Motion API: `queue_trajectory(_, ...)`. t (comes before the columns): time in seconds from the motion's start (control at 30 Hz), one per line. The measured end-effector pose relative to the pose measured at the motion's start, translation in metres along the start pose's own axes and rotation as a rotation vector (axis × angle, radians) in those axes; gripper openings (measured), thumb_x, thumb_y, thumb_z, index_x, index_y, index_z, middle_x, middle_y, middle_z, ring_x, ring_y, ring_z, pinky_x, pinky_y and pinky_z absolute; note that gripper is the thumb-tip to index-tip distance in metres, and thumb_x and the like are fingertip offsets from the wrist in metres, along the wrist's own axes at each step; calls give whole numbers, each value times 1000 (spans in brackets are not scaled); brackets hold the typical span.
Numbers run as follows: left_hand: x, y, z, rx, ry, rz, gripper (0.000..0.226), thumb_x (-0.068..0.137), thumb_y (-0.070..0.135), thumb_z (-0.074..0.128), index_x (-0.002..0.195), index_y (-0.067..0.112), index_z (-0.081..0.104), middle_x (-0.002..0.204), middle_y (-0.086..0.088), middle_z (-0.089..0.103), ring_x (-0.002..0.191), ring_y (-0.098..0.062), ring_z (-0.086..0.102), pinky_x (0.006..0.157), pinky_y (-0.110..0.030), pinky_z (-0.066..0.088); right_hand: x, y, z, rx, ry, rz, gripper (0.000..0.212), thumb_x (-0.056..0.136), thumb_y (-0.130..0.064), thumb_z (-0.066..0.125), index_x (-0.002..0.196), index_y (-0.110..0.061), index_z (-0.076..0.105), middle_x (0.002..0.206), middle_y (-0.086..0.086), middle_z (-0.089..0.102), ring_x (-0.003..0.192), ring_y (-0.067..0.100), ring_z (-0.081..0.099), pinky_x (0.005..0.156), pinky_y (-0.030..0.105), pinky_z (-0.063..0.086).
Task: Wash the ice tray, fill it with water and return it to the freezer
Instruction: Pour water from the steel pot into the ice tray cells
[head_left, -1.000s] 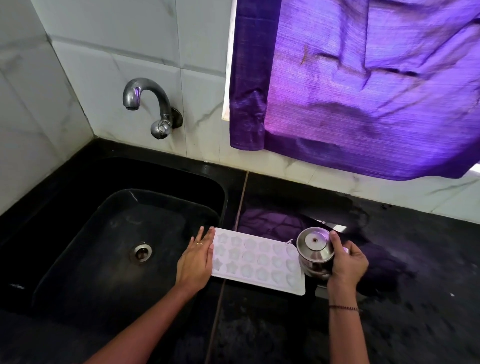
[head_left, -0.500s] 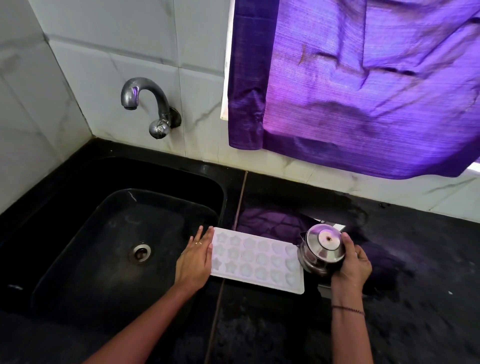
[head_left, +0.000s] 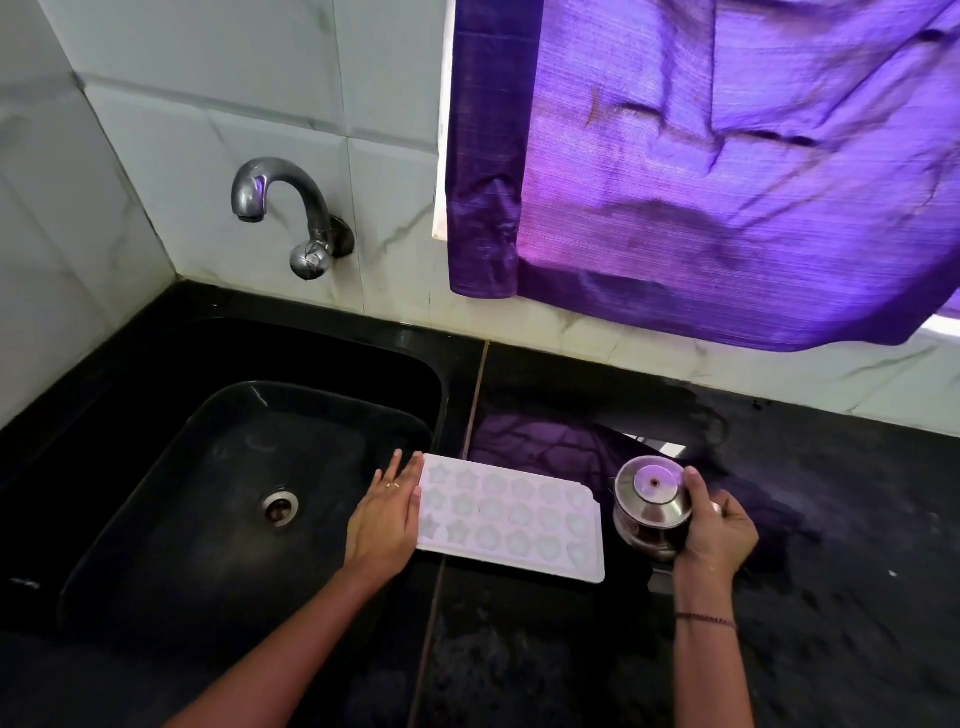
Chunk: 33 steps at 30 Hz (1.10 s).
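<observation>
White plastic, the ice tray (head_left: 511, 519) lies flat on the black worktop (head_left: 831, 597), its near-left corner jutting over the sink (head_left: 218, 467). Against its left end the left hand (head_left: 387, 514) lies flat, fingers (head_left: 402, 470) straight and pressed together, probably steadying it. Beside its right end, the right hand (head_left: 719, 530) has its fingers curled around a steel pot (head_left: 652, 501), seemingly to fill the moulds. Beyond, the tap (head_left: 283, 208) runs dry.

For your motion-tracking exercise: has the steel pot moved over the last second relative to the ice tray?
Yes. The steel pot, held by the right hand, has shifted right, off the ice tray's right end, leaving a dark gap of counter between them.
</observation>
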<state>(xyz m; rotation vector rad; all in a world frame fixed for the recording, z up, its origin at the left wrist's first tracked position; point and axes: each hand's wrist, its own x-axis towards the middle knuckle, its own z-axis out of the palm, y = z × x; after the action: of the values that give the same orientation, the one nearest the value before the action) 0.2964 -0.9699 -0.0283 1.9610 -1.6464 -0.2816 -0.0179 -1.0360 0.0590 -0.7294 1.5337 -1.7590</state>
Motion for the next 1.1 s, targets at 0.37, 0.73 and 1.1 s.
queue_trajectory(0.37, 1, -2, 1, 15, -37, 14, 51, 99, 33, 17, 146, 19, 30, 151, 6, 35, 140, 0, 9, 115, -24, 14, -3, 1, 3, -123, 8, -55, 51, 78, -12, 75, 51, -13, 32, 35, -13, 32, 39, 3, 29, 42, 9, 28)
queue_trajectory(0.73, 3, -2, 1, 33, -52, 17, 56, 97, 35, 12, 146, 18, 31, 150, 6, 36, 140, 1, 9, 116, -23, 9, -3, 4, 2, -116, 35, -22, 52, 78, -12, 74, 51, -14, 30, 35, -13, 29, 38, 3, 26, 41, 12, 25)
queue_trajectory(1.1, 3, 2, -2, 42, -54, 19, 56, 95, 33, 13, 145, 15, 32, 149, 5, 38, 141, -2, 13, 117, -24, 10, -2, 7, -4, 46, 81, 24, 51, 78, -10, 73, 50, -17, 31, 36, -15, 34, 38, 0, 32, 42, 11, 33)
